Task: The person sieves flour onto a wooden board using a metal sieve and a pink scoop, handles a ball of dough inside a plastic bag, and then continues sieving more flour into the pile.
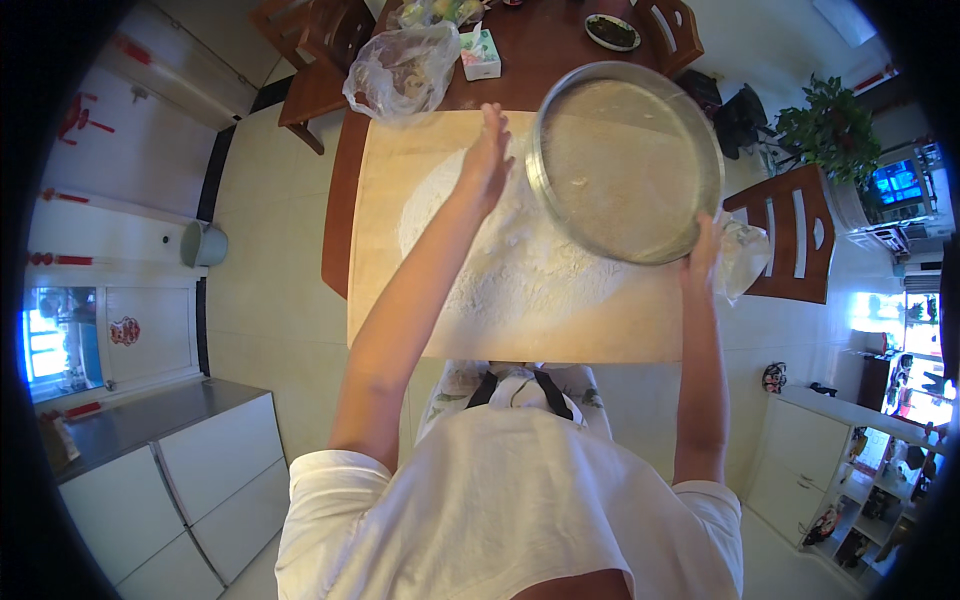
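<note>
A large round sieve [611, 161] with a metal rim is tilted above the right part of a pale wooden board [382, 315]. Through its fine mesh some whitish remains show. My right hand [702, 251] grips the rim at the lower right. Left of the sieve, apart from its rim, my left hand [487, 165] is raised with straight fingers and nothing in it. Beneath both, a wide heap of white flour [517, 270] is spread on the board, partly hidden by my left forearm and the sieve.
Beyond the board on the brown table [536, 52] are a clear plastic bag [405, 71], a tissue box [481, 58] and a dish of dark food [613, 33]. Another plastic bag [742, 255] hangs at the right, by a wooden chair [795, 232]. A second chair [319, 90] stands far left.
</note>
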`<act>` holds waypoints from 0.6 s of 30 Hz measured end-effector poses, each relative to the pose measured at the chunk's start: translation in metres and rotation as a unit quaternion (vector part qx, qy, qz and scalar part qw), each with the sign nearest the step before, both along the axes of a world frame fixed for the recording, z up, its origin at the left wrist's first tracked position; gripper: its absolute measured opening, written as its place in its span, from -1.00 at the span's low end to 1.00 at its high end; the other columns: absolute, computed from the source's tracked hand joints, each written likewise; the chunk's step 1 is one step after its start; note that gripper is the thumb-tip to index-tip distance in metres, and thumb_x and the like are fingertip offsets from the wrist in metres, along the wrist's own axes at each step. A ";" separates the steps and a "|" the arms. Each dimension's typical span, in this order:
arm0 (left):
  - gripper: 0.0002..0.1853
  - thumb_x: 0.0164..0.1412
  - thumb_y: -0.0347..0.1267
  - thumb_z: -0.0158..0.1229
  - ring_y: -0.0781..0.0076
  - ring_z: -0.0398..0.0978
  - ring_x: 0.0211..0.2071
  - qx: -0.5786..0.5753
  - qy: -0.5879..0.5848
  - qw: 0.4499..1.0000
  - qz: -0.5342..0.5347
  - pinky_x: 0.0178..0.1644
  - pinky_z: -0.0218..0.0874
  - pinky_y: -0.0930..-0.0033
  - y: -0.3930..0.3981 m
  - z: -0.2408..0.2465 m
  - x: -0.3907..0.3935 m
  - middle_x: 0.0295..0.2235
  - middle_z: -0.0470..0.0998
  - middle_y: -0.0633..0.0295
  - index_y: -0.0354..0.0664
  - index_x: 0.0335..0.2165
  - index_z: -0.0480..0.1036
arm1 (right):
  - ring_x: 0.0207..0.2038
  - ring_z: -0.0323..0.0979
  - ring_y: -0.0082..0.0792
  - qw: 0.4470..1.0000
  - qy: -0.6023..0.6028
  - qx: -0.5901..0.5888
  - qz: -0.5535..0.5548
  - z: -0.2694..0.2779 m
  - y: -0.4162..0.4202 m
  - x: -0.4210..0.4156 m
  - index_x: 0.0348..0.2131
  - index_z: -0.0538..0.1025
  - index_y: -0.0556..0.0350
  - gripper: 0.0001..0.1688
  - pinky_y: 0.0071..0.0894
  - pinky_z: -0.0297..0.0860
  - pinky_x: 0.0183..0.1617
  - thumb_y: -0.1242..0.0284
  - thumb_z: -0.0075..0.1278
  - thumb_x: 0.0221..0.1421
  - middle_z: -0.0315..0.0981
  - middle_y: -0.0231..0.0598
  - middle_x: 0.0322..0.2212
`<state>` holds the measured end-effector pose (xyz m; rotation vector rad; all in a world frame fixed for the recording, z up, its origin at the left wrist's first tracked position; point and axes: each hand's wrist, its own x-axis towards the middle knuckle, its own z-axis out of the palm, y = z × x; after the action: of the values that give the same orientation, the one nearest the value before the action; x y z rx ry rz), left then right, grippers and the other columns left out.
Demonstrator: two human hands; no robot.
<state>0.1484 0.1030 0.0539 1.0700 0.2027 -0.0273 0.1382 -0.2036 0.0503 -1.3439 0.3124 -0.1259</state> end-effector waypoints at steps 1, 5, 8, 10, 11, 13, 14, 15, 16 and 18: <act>-0.12 0.05 0.23 -0.31 0.21 -0.31 0.21 0.018 0.006 0.999 0.031 0.19 -0.46 0.00 0.007 0.002 0.000 0.19 -0.23 0.12 -0.10 0.15 -0.21 | -0.07 0.19 -0.33 1.000 0.006 0.021 -0.010 0.006 -0.005 0.003 -0.02 0.18 0.05 -0.45 -0.34 0.21 -0.05 0.35 -0.18 -0.06 0.19 -0.24 -0.12; -0.12 0.04 0.24 -0.32 0.20 -0.33 0.21 0.026 0.006 0.998 0.058 0.19 -0.47 0.00 0.024 0.006 -0.001 0.19 -0.23 0.12 -0.10 0.15 -0.20 | -0.10 0.22 -0.33 0.991 -0.074 -0.110 -0.001 0.008 0.000 0.002 -0.04 0.18 0.06 -0.47 -0.37 0.23 -0.07 0.36 -0.20 -0.06 0.19 -0.21 -0.14; -0.16 0.07 0.22 -0.32 0.22 -0.26 0.20 -0.029 -0.033 0.998 -0.045 0.19 -0.43 0.02 0.021 -0.008 -0.006 0.18 -0.19 0.14 -0.08 0.15 -0.17 | -0.13 0.24 -0.32 0.964 -0.099 -0.244 0.033 -0.019 0.014 -0.003 -0.05 0.18 0.04 -0.48 -0.36 0.26 -0.09 0.37 -0.22 -0.06 0.20 -0.20 -0.16; -0.17 0.06 0.22 -0.34 0.20 -0.27 0.20 -0.016 -0.001 1.000 0.023 0.18 -0.45 -0.04 0.035 -0.011 -0.013 0.17 -0.16 0.11 -0.09 0.14 -0.14 | -0.13 0.24 -0.32 0.991 -0.028 -0.119 0.052 -0.009 0.021 -0.009 -0.04 0.17 0.02 -0.48 -0.36 0.26 -0.09 0.37 -0.22 -0.07 0.20 -0.19 -0.17; -0.18 0.07 0.21 -0.34 0.20 -0.27 0.20 -0.007 0.024 0.998 0.052 0.18 -0.45 -0.05 0.044 -0.013 -0.018 0.17 -0.16 0.11 -0.09 0.14 -0.14 | -0.12 0.23 -0.32 0.996 -0.001 -0.089 0.024 -0.001 0.024 -0.012 -0.04 0.17 0.01 -0.47 -0.35 0.25 -0.08 0.36 -0.22 -0.07 0.20 -0.19 -0.17; -0.18 0.08 0.21 -0.35 0.19 -0.27 0.20 -0.005 0.052 0.995 0.084 0.18 -0.45 -0.06 0.056 -0.014 -0.025 0.17 -0.16 0.11 -0.09 0.14 -0.14 | -0.10 0.21 -0.33 0.998 0.053 -0.028 -0.031 0.020 0.035 -0.022 -0.02 0.17 -0.01 -0.46 -0.35 0.24 -0.07 0.36 -0.22 -0.07 0.19 -0.20 -0.15; -0.18 0.08 0.20 -0.35 0.19 -0.27 0.20 -0.012 0.055 0.995 0.087 0.18 -0.44 -0.06 0.060 -0.018 -0.026 0.17 -0.16 0.11 -0.10 0.14 -0.14 | -0.11 0.22 -0.33 0.997 0.052 -0.057 -0.026 0.012 0.038 -0.022 -0.02 0.17 -0.01 -0.46 -0.35 0.26 -0.10 0.36 -0.21 -0.07 0.19 -0.20 -0.15; -0.18 0.08 0.20 -0.35 0.19 -0.27 0.20 -0.019 0.055 0.994 0.087 0.18 -0.44 -0.06 0.063 -0.018 -0.026 0.17 -0.16 0.10 -0.10 0.14 -0.14 | -0.12 0.23 -0.33 0.995 0.049 -0.088 -0.024 0.000 0.038 -0.022 -0.02 0.17 -0.01 -0.46 -0.35 0.28 -0.12 0.35 -0.21 -0.07 0.19 -0.20 -0.15; -0.15 0.07 0.22 -0.34 0.19 -0.28 0.20 -0.008 0.045 0.998 0.050 0.18 -0.45 -0.08 0.055 -0.015 -0.031 0.18 -0.18 0.09 -0.12 0.14 -0.15 | -0.13 0.24 -0.32 0.992 0.048 -0.118 -0.022 -0.016 0.039 -0.023 -0.02 0.17 -0.01 -0.45 -0.35 0.30 -0.14 0.35 -0.20 -0.07 0.19 -0.20 -0.15; -0.15 0.06 0.23 -0.34 0.19 -0.28 0.20 -0.031 -0.008 0.999 0.015 0.17 -0.44 -0.09 0.064 -0.051 -0.021 0.18 -0.20 0.09 -0.09 0.14 -0.16 | -0.15 0.27 -0.31 0.994 0.020 -0.105 0.011 -0.048 0.047 -0.022 -0.01 0.17 -0.02 -0.44 -0.35 0.33 -0.18 0.35 -0.20 -0.08 0.19 -0.19 -0.15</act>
<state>0.1278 0.1671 0.0024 1.0051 0.2029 0.0016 0.1158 -0.1563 0.0026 -1.5586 0.3251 -0.1167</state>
